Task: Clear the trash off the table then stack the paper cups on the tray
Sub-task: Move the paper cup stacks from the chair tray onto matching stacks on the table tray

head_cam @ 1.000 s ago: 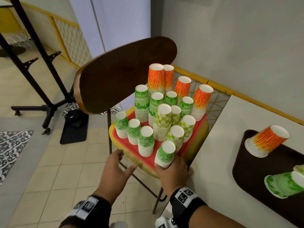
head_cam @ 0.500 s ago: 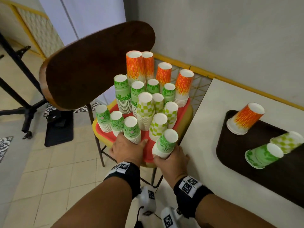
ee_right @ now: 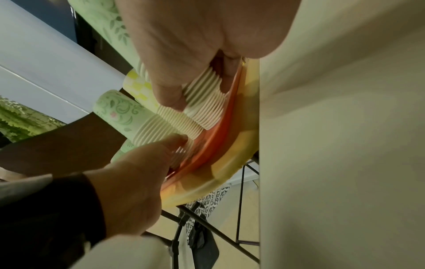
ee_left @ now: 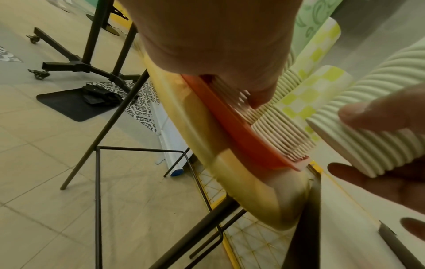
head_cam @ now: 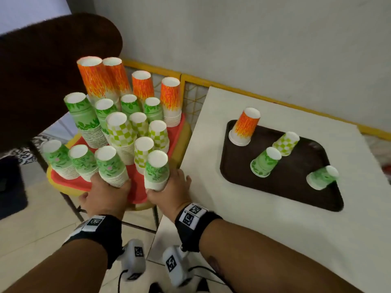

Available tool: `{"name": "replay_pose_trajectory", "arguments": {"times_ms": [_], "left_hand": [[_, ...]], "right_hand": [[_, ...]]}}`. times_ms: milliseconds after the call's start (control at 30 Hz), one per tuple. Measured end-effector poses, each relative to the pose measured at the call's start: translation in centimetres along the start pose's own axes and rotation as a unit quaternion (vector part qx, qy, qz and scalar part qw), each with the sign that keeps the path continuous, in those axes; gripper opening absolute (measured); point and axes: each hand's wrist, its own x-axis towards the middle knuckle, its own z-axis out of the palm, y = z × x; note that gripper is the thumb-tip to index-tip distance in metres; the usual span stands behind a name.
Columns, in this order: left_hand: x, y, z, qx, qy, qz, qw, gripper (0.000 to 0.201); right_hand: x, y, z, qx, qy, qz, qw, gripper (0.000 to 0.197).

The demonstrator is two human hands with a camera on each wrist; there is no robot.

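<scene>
The fingers (ee_right: 170, 98) of the right hand (head_cam: 169, 193) are curled round the ribbed rims of a green leaf-patterned cup stack (head_cam: 157, 170), which is gripped at its base and tilted, at the front edge of the red tray (head_cam: 137, 187). The thumb and fingers of the left hand (head_cam: 105, 195) are closed round the base of a neighbouring green floral cup stack (head_cam: 110, 166), also at the red tray's front edge. Behind these, many more upside-down stacks in green, checked and orange patterns are crowded on the red tray, which is carried on the yellow seat of a chair (head_cam: 184, 136). To the right, just beside the chair, a white desk (head_cam: 275, 240) is seen, and near its far left corner a dark brown tray (head_cam: 296, 187) is laid. Four upside-down cups are set apart on that tray: an orange cup (head_cam: 245, 127), a checked cup (head_cam: 285, 143), and two green cups (head_cam: 264, 162).
</scene>
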Motion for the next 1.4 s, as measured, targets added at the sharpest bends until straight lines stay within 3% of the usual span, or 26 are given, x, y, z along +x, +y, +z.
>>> {"name": "replay_pose_trajectory", "arguments": {"times_ms": [167,333,467,567,667,800,1000,1100,1233,1400], "left_hand": [[-1.1,0.8,-1.3,-0.01,-0.017,0.074,0.997,0.073],[-1.8,1.3,-0.5,-0.051,-0.074,0.157,0.983,0.089],[-7.9,8.6,-0.8,-0.139,-0.097,0.2,0.965,0.065],[-12.4,13.1,1.8,-0.147,-0.134,0.252,0.947,0.05],[-16.6,17.3,5.4,-0.13,-0.159,0.321,0.924,0.063],[-21.7,23.4,9.9,-0.155,-0.199,0.336,0.907,0.066],[-25.4,31.4,15.9,-0.21,-0.232,0.343,0.886,0.058],[-26.4,34.7,18.4,-0.215,-0.247,0.349,0.878,0.063],[-27.4,37.1,21.2,-0.189,-0.265,0.358,0.875,0.063],[-28.2,38.0,24.9,-0.144,-0.294,0.361,0.873,0.064]], "right_hand": [[-1.0,-0.4,-3.0,0.013,0.035,-0.025,0.999,0.053],[-2.6,1.1,-10.1,0.05,0.077,-0.049,0.995,0.051],[-2.9,5.8,-17.5,0.076,0.174,-0.071,0.979,0.05],[-3.3,10.5,-23.9,0.065,0.261,-0.063,0.961,0.047],[-3.1,15.7,-30.0,0.034,0.307,-0.035,0.95,0.046],[-2.1,21.7,-35.3,0.019,0.347,0.04,0.937,0.051],[0.4,27.8,-37.7,-0.026,0.327,0.134,0.935,0.05],[1.7,29.4,-37.7,-0.072,0.291,0.172,0.938,0.043],[2.2,31.0,-36.5,-0.149,0.23,0.205,0.94,0.039],[2.0,32.3,-35.6,-0.167,0.22,0.22,0.936,0.033]]}}
